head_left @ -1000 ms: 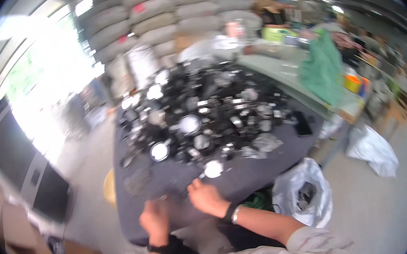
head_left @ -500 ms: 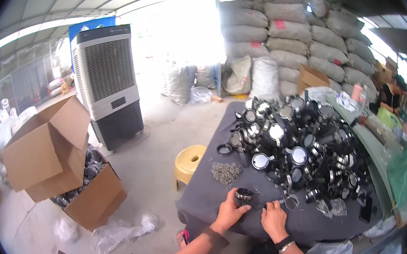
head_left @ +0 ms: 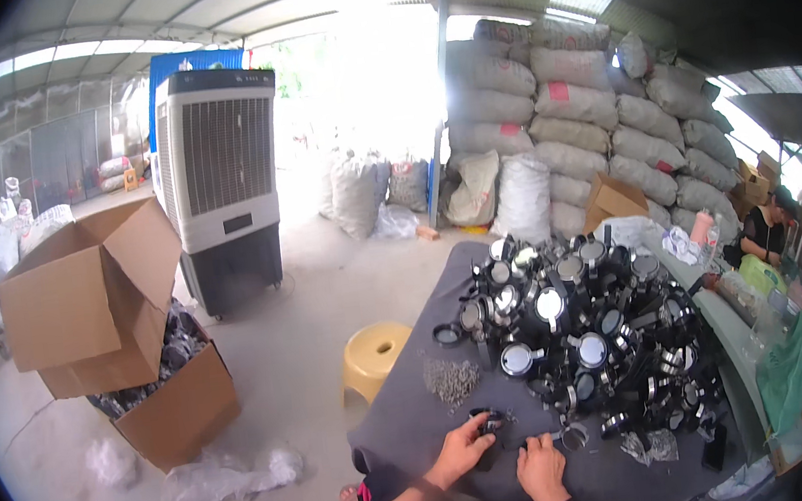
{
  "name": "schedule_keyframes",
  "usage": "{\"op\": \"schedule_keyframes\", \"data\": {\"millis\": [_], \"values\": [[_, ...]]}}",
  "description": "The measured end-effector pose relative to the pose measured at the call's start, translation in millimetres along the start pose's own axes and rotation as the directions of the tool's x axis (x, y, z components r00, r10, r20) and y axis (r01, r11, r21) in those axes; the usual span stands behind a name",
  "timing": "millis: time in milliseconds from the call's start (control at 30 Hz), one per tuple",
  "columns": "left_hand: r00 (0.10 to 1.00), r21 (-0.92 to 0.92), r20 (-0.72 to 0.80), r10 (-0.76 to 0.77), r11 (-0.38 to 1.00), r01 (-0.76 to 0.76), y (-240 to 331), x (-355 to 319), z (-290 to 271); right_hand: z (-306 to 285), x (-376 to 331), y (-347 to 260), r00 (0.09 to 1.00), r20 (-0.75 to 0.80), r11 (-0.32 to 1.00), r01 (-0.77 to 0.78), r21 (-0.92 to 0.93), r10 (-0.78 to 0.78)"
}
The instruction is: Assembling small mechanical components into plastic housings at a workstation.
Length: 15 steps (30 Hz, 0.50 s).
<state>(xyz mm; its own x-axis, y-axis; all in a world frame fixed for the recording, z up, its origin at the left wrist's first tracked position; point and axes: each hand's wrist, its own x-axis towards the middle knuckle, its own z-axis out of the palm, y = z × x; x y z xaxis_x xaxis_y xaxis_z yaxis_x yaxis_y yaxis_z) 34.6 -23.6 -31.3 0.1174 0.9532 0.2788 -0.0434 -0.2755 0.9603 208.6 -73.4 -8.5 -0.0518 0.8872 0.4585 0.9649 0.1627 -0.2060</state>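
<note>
left hand (head_left: 461, 451) grips a small black ring-shaped part (head_left: 488, 423) between thumb and fingertips, low over the near edge of the dark cloth-covered table (head_left: 411, 427). right hand (head_left: 542, 467) lies just beside it, fingers bent down onto the cloth; whether it pinches anything cannot be told at this size. the two hands are close but apart.

just beyond the left hand sits a loose heap of small grey fasteners (head_left: 452, 379), unconfined on the cloth. further out, a large tangled pile of black handled round parts with shiny faces (head_left: 585, 348) covers most of the table.

risks, as judged: the held part sits near the table edge, so a slipped grip likely drops it to the concrete floor. an elbow sweep could scatter the fastener heap. the big pile is stacked without restraint; pulling one piece may drag neighbours off.

off the table: yellow plastic stool (head_left: 373, 355), open cardboard box of dark parts (head_left: 153, 378), upright air cooler (head_left: 221, 187), stacked sacks (head_left: 568, 108).
</note>
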Motion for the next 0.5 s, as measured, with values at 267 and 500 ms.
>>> {"op": "schedule_keyframes", "data": {"millis": [267,500], "values": [[0.996,-0.044,0.020,0.092,0.995,-0.091,22,20,11,-4,13,13,1.000,0.015,0.996,-0.019,0.087,0.018],[0.997,-0.143,0.043,-0.065,0.987,0.070,8,14,1,-48,-32,55,0.979,-0.205,0.987,0.047,0.153,-0.014]]}}
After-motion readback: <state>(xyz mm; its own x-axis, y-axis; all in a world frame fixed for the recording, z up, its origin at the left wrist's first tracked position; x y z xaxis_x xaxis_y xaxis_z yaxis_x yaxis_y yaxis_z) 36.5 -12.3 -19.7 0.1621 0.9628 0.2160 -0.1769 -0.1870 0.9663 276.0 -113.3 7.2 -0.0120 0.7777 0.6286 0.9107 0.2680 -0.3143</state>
